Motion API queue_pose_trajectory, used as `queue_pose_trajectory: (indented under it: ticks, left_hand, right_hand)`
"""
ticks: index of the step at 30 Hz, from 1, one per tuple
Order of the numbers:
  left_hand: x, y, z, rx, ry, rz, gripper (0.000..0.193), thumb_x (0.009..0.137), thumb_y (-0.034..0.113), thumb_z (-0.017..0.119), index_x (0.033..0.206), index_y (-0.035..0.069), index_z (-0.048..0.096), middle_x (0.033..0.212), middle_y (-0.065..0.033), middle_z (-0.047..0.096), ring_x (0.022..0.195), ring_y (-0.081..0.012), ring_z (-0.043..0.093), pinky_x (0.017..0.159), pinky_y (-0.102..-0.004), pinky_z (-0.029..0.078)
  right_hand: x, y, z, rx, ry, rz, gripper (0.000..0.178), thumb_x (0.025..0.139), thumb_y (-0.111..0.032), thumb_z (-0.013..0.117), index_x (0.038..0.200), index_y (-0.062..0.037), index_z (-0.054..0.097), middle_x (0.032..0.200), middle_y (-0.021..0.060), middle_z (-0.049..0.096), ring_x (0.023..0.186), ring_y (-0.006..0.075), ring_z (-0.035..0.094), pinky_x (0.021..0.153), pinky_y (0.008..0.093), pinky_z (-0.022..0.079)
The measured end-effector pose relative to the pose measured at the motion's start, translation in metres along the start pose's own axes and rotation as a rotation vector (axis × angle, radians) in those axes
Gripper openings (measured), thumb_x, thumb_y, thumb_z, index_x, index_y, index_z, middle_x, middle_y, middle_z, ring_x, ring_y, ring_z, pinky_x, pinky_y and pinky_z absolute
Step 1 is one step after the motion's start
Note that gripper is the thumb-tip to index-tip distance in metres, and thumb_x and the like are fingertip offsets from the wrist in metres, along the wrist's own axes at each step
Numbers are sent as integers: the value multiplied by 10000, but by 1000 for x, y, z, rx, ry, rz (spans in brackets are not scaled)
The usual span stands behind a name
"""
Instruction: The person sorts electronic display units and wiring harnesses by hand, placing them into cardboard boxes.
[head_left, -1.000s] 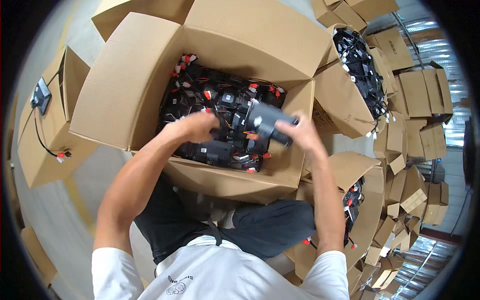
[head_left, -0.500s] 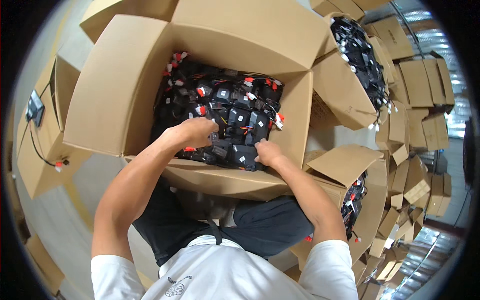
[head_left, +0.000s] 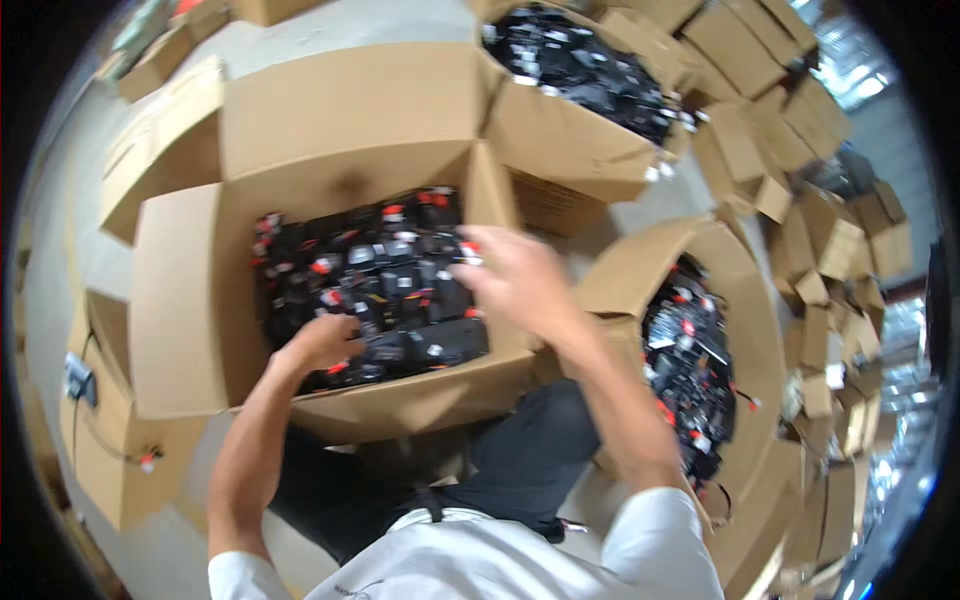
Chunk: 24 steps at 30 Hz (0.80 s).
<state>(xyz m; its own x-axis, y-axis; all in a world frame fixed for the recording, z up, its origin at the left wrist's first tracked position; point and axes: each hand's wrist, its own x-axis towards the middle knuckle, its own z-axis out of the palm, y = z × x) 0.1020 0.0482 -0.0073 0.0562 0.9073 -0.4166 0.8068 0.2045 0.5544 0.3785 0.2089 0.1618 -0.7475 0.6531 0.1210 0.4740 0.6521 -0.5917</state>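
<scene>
A large open cardboard box point(head_left: 440, 395) stands before me, filled with rows of black plastic devices point(head_left: 400, 280) that have red and white connectors and thin wires. My left hand point(head_left: 322, 342) is down among the devices at the near left, its fingers curled; what they hold, if anything, is hidden. My right hand point(head_left: 515, 278), smeared by motion, is raised over the box's right wall with fingers stretched leftward and apart. Nothing shows in it. A red and white connector point(head_left: 469, 252) lies close to its fingertips.
A second box of black devices point(head_left: 580, 70) stands at the far right, and a third point(head_left: 690, 370) at my right side. On the left, a small device with a cable point(head_left: 80, 380) rests on another carton point(head_left: 105, 450). Many cartons point(head_left: 830, 250) are piled along the right.
The view has swung to the right. My right hand has lifted off the devices at the near right and moved up to the box's right wall. My left hand stays among the devices.
</scene>
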Motion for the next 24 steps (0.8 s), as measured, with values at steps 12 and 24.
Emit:
queue_pose_trajectory:
  ticks: [12,24]
  left_hand:
    - [4,-81,-50,121,292,-390,498,881,448,649,962,-40,704,991,-263,701,970,-423,679,847,-504,545]
    - [117,-182,-58,86,1137,-332,801,876,294,704,1483,-38,299,1490,-337,344,1376,-487,349,1144,-497,312]
  right_hand:
    - [-161,65,-35,-641,52,-13,691,819,-244,765,1350,80,465,1360,230,524,1298,392,469,1162,538,282]
    - [-129,63,-16,-585,165,127,408,814,-210,747,1155,-12,646,1109,123,667,1161,324,583,1165,605,223]
